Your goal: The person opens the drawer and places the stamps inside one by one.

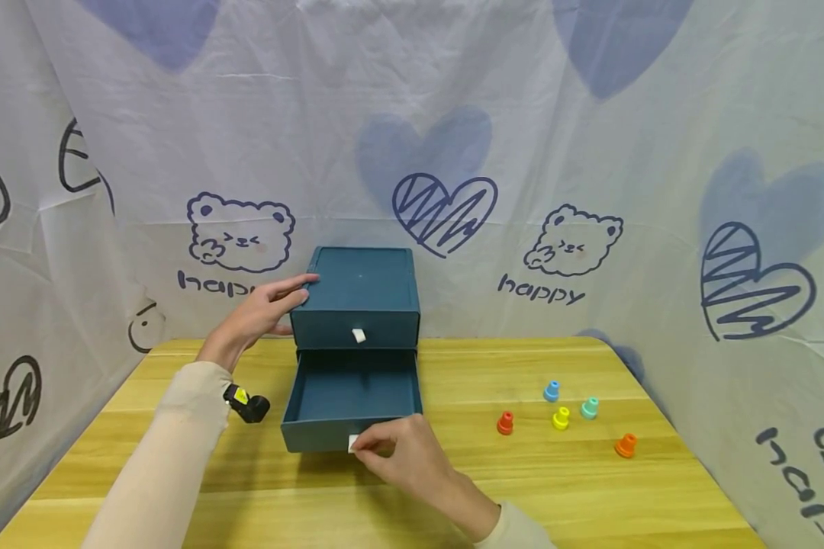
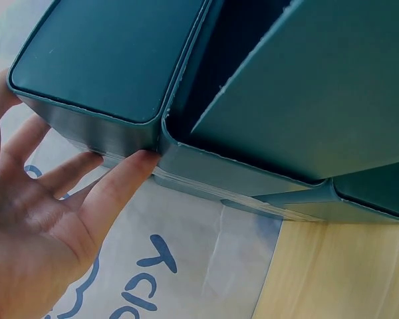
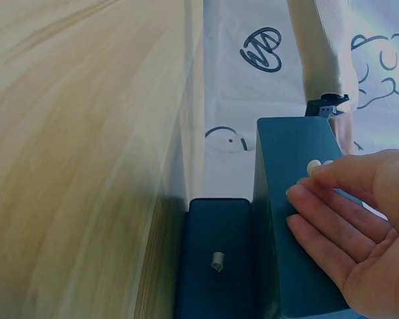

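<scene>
A dark teal drawer cabinet stands on the table with its middle drawer pulled out; the inside of that drawer looks bare. The thumb and index finger of my right hand pinch the small white pull tab on its front. My left hand rests against the cabinet's left side, fingertips at the upper edge and mostly straight. Above the extended drawer, the top drawer is closed. In the right wrist view, a closed bottom drawer with its own white tab shows beside the table.
Several small stepped plastic pegs stand to the right on the wooden table: red, blue, yellow, teal and orange. A printed cloth hangs behind. A black camera sits on my left wrist.
</scene>
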`<act>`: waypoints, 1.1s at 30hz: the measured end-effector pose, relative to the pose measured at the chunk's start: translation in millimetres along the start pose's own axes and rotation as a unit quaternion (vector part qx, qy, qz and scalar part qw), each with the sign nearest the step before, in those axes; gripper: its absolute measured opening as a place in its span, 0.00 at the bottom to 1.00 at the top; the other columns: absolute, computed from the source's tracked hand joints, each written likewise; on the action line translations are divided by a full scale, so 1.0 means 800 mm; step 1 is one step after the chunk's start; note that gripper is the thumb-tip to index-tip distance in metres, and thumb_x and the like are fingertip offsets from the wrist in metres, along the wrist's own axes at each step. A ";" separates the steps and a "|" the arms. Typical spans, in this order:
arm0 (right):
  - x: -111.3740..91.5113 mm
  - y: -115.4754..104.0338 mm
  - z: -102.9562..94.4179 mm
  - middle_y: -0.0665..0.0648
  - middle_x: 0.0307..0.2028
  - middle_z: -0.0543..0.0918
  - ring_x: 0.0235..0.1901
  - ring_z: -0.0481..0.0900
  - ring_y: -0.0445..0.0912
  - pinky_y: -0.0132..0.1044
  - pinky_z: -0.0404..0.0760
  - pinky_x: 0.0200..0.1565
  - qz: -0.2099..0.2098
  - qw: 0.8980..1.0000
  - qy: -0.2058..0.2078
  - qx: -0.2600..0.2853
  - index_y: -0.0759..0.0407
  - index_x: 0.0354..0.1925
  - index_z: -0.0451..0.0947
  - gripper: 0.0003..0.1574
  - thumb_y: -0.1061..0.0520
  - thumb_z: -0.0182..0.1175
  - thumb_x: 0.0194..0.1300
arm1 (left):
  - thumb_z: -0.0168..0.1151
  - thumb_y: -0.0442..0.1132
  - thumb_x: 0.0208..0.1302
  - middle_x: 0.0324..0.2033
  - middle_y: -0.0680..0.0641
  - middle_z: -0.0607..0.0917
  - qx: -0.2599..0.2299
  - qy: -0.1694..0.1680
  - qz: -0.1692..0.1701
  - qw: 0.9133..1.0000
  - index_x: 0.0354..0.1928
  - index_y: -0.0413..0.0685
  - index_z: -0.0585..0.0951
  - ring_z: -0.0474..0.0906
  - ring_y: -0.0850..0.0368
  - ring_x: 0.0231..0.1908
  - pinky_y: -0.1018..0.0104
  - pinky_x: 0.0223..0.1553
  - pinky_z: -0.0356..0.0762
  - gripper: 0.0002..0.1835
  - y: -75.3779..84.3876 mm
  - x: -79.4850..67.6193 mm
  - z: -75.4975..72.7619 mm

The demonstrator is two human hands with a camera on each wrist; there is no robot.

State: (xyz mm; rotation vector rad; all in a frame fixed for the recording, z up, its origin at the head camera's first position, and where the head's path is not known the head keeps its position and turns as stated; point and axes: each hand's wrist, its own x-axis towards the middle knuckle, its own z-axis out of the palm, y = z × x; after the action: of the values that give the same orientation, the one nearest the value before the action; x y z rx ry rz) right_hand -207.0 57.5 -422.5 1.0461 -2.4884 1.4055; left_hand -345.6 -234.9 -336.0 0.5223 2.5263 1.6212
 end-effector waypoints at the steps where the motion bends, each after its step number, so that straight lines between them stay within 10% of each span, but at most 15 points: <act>1: 0.000 0.000 0.000 0.58 0.35 0.93 0.34 0.90 0.38 0.20 0.84 0.40 -0.003 1.000 0.000 -0.003 0.61 0.35 0.91 0.04 0.67 0.71 0.62 | 0.50 0.57 0.80 0.83 0.43 0.49 0.000 0.000 0.000 1.000 0.80 0.60 0.62 0.47 0.34 0.81 0.27 0.65 0.69 0.32 0.000 0.000 0.000; 17: -0.001 -0.005 -0.013 0.57 0.33 0.93 0.27 0.84 0.30 0.21 0.84 0.33 -0.033 0.999 -0.029 -0.013 0.61 0.40 0.90 0.05 0.65 0.70 0.65 | 0.51 0.57 0.80 0.83 0.42 0.49 0.001 0.004 0.002 1.000 0.80 0.59 0.62 0.47 0.32 0.81 0.26 0.65 0.68 0.32 -0.002 0.001 0.001; 33: 0.000 -0.014 -0.101 0.58 0.33 0.92 0.27 0.85 0.34 0.32 0.89 0.33 -0.048 0.998 -0.036 0.001 0.61 0.48 0.88 0.11 0.60 0.69 0.67 | 0.53 0.55 0.79 0.82 0.39 0.52 0.014 -0.004 0.003 1.000 0.80 0.55 0.62 0.49 0.31 0.80 0.29 0.64 0.72 0.33 0.004 0.002 -0.001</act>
State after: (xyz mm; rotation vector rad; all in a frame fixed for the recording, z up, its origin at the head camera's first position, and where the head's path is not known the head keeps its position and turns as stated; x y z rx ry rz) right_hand -219.4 117.6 -368.8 1.2187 -2.4490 1.3677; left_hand -346.8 -234.0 -332.8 0.5389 2.5474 1.5836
